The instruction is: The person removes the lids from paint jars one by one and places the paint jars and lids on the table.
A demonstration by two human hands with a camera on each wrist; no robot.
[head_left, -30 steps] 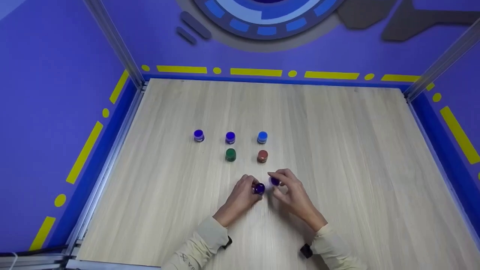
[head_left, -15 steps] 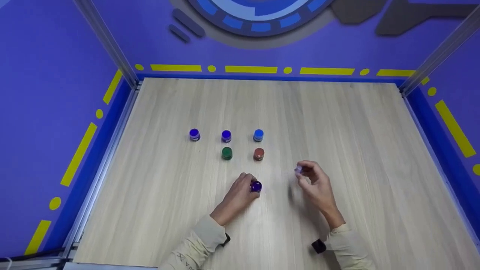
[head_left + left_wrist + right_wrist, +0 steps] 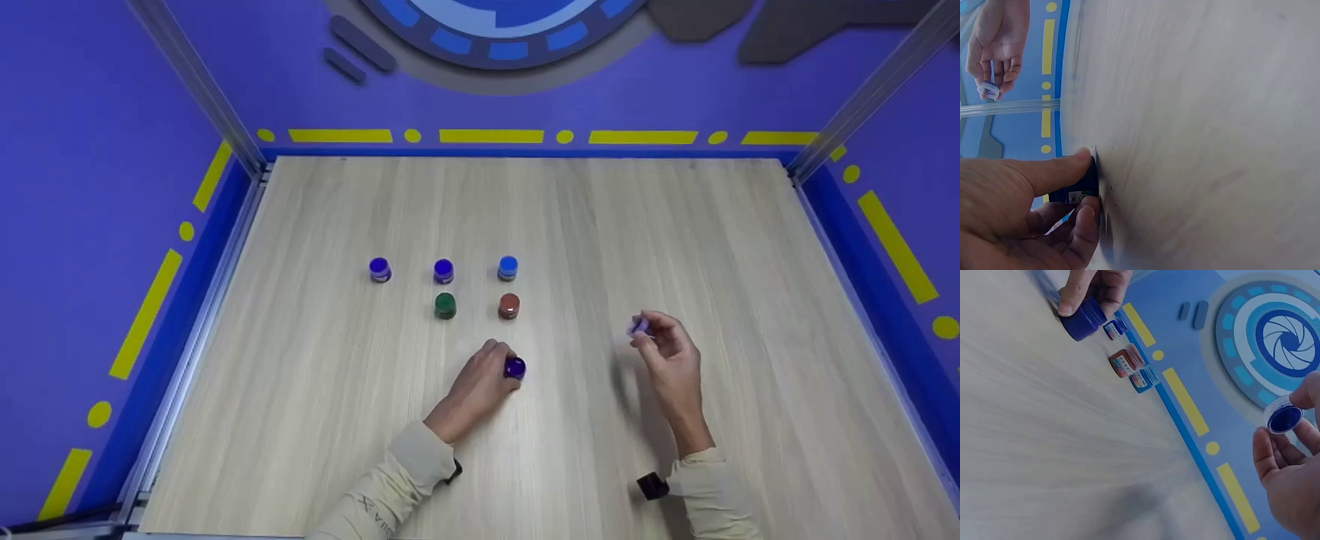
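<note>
My left hand (image 3: pixel 478 382) grips a small dark purple paint jar (image 3: pixel 514 368) on the table, its open top facing up. In the left wrist view the thumb and fingers close around the jar (image 3: pixel 1081 188), which bears a small label. Farther right, my right hand (image 3: pixel 675 367) pinches a clear screw lid (image 3: pixel 638 327) above the table. The right wrist view shows this lid (image 3: pixel 1284 417) between thumb and fingers, its inside coated dark blue-purple. Beyond my left hand stand a green jar (image 3: pixel 445 306) and a reddish-brown jar (image 3: pixel 509 306), both capped.
Behind those, a row holds two purple jars (image 3: pixel 380 270) and a light blue jar (image 3: pixel 508 268). The wooden table (image 3: pixel 750 247) is bounded by blue panels with yellow marks and metal posts (image 3: pixel 202 82) at the far corners.
My right hand has moved away to the right with the lid, leaving the jar uncovered. My left hand keeps its hold on the jar. The head view has shifted slightly.
</note>
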